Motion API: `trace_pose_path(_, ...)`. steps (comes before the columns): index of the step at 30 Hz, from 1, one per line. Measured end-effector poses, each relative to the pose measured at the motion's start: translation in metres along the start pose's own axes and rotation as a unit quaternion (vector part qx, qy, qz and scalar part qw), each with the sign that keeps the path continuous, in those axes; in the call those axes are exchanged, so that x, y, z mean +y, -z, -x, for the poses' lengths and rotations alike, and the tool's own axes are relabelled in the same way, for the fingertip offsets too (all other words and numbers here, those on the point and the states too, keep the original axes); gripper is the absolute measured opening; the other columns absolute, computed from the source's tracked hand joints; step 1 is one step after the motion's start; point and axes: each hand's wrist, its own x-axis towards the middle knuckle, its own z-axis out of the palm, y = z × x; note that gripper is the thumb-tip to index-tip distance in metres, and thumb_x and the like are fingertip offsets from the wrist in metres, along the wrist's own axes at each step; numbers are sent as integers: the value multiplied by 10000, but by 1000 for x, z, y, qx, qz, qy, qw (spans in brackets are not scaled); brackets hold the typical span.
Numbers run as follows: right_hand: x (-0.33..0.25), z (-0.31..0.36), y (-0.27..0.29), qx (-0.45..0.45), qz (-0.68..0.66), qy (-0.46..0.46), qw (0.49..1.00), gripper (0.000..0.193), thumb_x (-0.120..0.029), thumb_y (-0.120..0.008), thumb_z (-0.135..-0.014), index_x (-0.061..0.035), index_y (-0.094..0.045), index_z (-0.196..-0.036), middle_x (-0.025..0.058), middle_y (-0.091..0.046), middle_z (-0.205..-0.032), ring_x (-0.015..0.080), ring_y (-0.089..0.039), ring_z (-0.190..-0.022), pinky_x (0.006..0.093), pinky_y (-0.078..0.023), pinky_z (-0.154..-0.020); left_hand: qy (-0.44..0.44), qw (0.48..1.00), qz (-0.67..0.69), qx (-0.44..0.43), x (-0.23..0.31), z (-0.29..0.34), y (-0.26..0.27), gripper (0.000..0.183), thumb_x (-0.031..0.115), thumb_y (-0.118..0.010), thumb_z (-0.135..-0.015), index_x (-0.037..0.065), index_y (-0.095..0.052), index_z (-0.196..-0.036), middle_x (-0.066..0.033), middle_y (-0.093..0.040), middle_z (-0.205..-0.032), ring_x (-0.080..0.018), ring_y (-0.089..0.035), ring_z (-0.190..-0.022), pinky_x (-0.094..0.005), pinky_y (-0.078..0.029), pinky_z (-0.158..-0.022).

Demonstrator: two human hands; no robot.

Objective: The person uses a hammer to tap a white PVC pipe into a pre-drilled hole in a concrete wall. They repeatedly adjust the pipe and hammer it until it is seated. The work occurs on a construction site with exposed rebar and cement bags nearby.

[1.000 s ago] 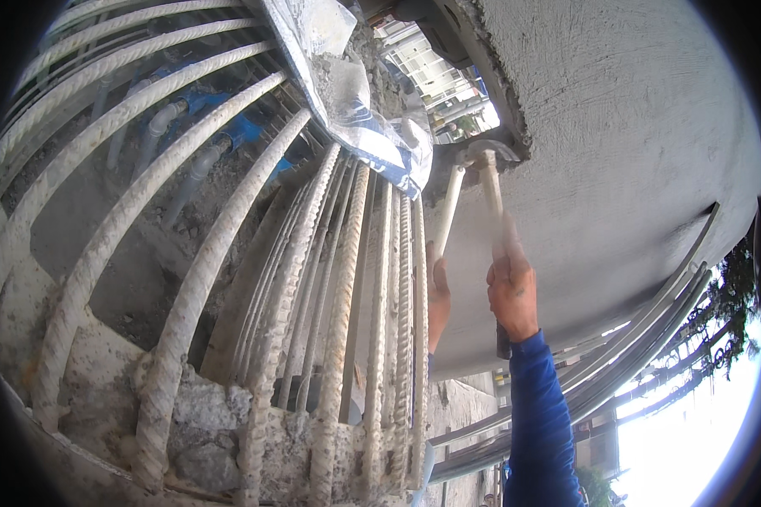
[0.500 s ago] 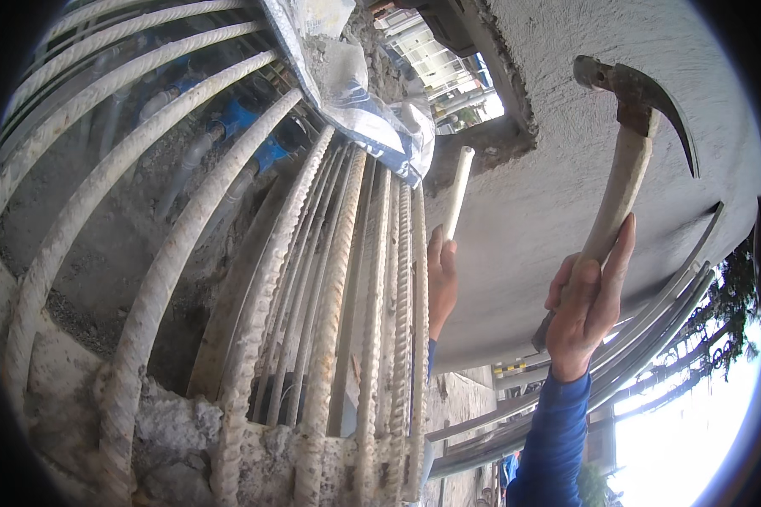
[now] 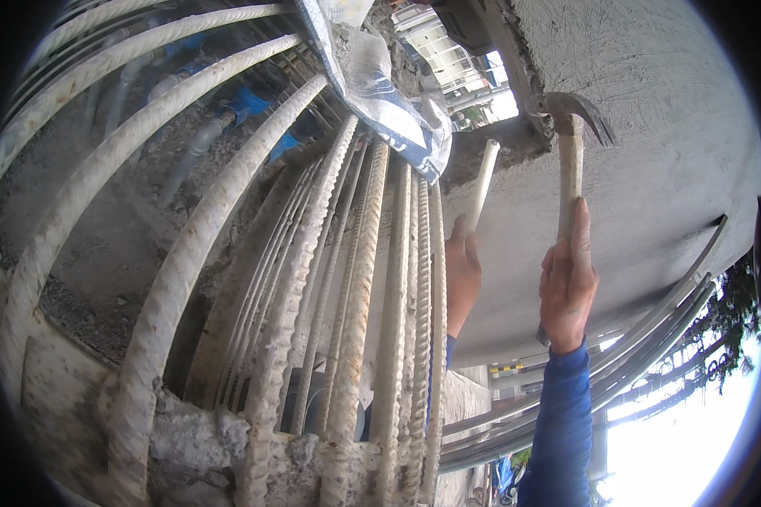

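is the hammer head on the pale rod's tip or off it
Off: a clear gap shows between the hammer head and the tip of the pale rod.

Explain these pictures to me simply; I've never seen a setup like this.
There is no machine here: two bare hands do the work. Every picture comes from one wide fisheye camera on the person's head, so straight edges bend.

The left hand holds a pale rod upright. The right hand grips a claw hammer by its handle, the head apart from the rod's tip. Behind them is a grey wall with a rough-edged opening.

At left stand ribbed steel bars, with pipes and blue fittings behind them. A white-and-blue sheet drapes near their tops.
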Motion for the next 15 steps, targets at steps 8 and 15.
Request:
trace_pose_path(8,-2,-6,-10,23,27,13,999,619,19,-442,-995,-112,-297,-1583,41,-537,-685,98,-492,-588,288,-447,-546,-17,999,38,15,-1,2,3,431,223,-534,-1021,-48,-535,-1356,-273,-703,-959,-404,-710,-854,-454,-550,-703)
trace_pose_path(15,22,-15,-18,-49,43,-53,996,597,-13,-443,-1016,-144,-307,-1583,33,-519,-636,105,-513,-546,297,-445,-526,-60,995,39,65,-24,-10,-13,432,212,-527,-1018,-47,-533,-1363,-293,-690,-912,-416,-700,-795,-461,-539,-684)
